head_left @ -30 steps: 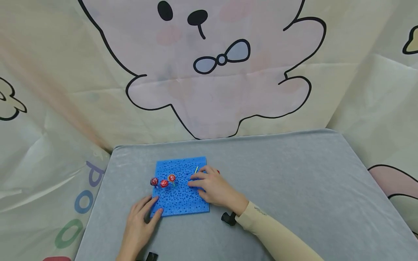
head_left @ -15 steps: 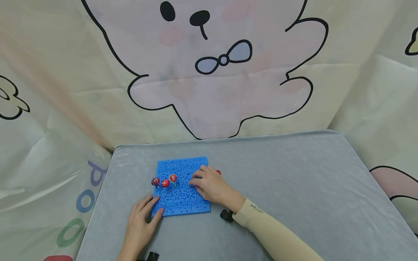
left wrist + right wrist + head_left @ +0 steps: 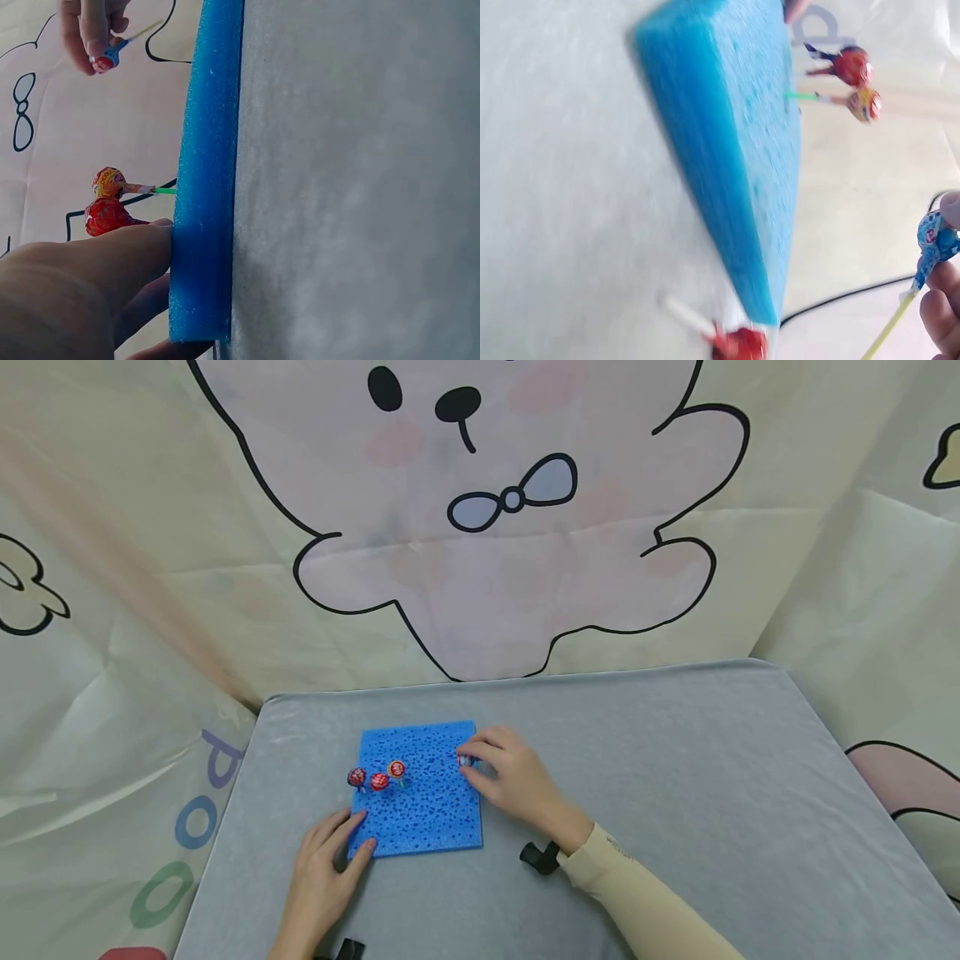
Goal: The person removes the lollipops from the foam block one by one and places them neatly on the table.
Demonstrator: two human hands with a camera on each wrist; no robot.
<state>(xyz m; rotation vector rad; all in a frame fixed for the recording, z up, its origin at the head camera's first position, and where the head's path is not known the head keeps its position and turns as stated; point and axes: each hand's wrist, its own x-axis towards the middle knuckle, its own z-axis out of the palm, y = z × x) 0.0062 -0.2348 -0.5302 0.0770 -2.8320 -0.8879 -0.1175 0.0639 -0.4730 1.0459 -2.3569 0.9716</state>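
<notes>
My right hand (image 3: 513,777) pinches a blue-wrapped lollipop (image 3: 934,238) by its head, above the right edge of a blue foam block (image 3: 427,818). The lollipop's yellow stick (image 3: 889,326) points down toward the foam side, free of the block. My left hand (image 3: 322,860) rests at the block's near left corner, its fingers fairly straight and touching the foam. Three lollipops stand in the foam on the left: a dark red one (image 3: 357,777), a red one (image 3: 379,782) and a yellow-and-red one (image 3: 397,768) on a green stick.
A red lollipop (image 3: 739,345) with a white stick lies beside the block in the right wrist view; in the head view my right hand hides it. Grey cloth (image 3: 675,760) covers the table, and a printed curtain (image 3: 600,568) hangs behind it.
My right hand has moved right, from over the foam to its right edge, and the blue lollipop's head now shows between the fingers. The left hand stays at the corner.
</notes>
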